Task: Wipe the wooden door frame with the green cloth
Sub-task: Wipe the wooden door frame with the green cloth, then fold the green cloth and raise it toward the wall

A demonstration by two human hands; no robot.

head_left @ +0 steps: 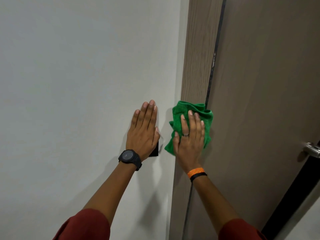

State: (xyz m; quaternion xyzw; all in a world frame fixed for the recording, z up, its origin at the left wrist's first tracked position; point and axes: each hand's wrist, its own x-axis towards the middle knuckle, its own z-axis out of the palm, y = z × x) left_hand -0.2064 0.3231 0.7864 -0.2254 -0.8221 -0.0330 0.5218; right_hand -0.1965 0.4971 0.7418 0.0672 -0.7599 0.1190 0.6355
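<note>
Wiping underway, mid-height on the frame. Right hand (189, 135) presses the green cloth (192, 111) flat against the wooden door frame (197, 58); the cloth is bunched and spills over both frame edges, touching the white wall (69, 66) on one side and the dark gap strip (213, 71) beside the door (268, 84) on the other. Right grip: flat palm, fingers spread over the cloth, pinning it rather than clenching it. Left hand (144, 129) lies open and flat on the wall just beside the frame, holding nothing, partly covering a small black wall plate (155, 151); looks like bracing.

Progress, as a judgement: no way to tell from the surface which stretches are already clean, no visible streaks or dust lines on the wood. Long run of frame above the cloth and another run below it toward the floor both remain in view, so likely a good part is left. The gap strip shows pale specks higher up. Door handle (311, 149) at the right edge, well apart from the cloth. Task not finished.
</note>
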